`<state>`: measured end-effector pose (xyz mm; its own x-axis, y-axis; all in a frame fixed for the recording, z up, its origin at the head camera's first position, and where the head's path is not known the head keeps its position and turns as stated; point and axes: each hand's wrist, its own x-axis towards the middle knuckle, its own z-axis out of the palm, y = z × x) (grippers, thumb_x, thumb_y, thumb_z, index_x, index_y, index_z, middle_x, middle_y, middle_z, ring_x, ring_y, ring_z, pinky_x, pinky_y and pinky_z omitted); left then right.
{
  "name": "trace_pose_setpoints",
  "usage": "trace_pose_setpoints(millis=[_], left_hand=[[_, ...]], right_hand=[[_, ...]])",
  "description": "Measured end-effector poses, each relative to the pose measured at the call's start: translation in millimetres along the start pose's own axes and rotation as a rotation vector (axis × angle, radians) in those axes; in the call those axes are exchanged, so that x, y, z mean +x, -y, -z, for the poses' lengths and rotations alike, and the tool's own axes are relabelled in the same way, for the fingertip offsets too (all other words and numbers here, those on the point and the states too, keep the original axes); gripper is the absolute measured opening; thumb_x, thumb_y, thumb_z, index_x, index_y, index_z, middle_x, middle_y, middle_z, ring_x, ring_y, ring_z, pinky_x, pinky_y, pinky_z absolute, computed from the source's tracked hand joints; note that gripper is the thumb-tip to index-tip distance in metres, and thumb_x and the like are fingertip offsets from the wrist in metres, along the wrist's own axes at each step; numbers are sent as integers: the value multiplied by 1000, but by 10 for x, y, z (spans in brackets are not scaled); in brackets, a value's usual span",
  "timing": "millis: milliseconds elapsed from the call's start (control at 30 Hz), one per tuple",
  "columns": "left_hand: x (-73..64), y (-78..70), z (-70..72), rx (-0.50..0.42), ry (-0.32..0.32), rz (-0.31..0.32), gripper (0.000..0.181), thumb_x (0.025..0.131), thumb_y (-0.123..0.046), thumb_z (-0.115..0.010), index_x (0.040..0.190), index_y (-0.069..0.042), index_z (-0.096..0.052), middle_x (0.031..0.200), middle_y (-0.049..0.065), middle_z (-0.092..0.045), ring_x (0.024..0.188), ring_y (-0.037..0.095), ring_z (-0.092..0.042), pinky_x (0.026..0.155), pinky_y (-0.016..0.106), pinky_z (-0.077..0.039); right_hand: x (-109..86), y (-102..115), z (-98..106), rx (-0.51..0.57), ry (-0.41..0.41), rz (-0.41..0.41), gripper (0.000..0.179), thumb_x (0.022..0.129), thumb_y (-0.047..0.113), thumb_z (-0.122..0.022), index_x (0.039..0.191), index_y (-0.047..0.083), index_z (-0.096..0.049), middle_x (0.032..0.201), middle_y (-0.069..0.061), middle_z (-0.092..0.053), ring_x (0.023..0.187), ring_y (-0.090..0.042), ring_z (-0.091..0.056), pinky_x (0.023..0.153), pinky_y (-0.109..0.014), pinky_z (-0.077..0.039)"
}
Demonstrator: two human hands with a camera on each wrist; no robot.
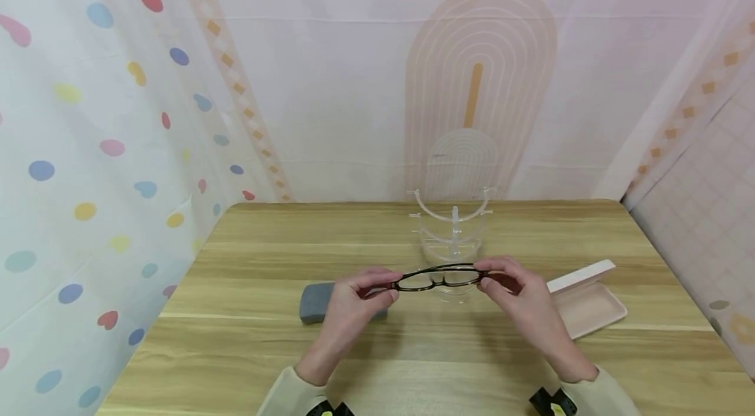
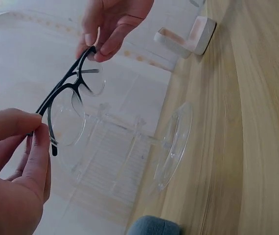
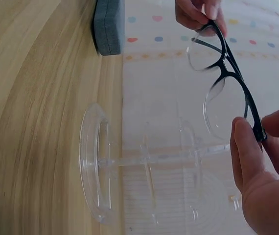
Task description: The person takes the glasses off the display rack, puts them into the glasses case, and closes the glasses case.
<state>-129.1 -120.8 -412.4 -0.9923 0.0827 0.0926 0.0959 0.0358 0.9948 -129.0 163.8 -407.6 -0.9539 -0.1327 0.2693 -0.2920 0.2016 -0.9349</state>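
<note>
A pair of black-framed eyeglasses (image 1: 438,281) with clear lenses is held up between both hands, above the table. My left hand (image 1: 357,301) pinches one end of the frame near the hinge, thumb against fingertips. At the other end, my right hand (image 1: 522,301) pinches the opposite corner the same way. In the left wrist view the eyeglasses (image 2: 63,88) have their temples folded behind the lenses. Just beyond them stands a clear tiered eyeglass stand (image 1: 455,232), its round base (image 3: 88,166) on the wood; its bars bear no glasses.
A grey-blue glasses case (image 1: 312,303) lies behind the left hand, partly covered by it. To the right, an open white case (image 1: 596,308) with a pale pink inside rests on the wooden table (image 1: 265,350). Patterned curtains (image 1: 330,75) hang behind and at the left.
</note>
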Motion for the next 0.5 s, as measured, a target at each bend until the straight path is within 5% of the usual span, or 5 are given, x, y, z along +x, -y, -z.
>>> trace_pose_setpoints(millis=[167,500], left_hand=[[-1,8,-85,27,19,-35,24,87,4,-79,110,1,-79,115,14,-71,101,16,-69,87,23,-58],[-4,40,-396,11,-18,-125,18,87,2,-80,105,1,-80,110,15,-75,97,16,-73,82,24,-59]], right_hand=[[-47,-12,154,-3,30,16,24,100,2,-67,123,-2,-70,114,-13,-73,97,-8,-72,82,-23,-59],[-144,-30,390,-5,-72,15,26,98,-3,-68,122,-12,-66,97,-2,-76,86,-10,-73,74,-24,-60]])
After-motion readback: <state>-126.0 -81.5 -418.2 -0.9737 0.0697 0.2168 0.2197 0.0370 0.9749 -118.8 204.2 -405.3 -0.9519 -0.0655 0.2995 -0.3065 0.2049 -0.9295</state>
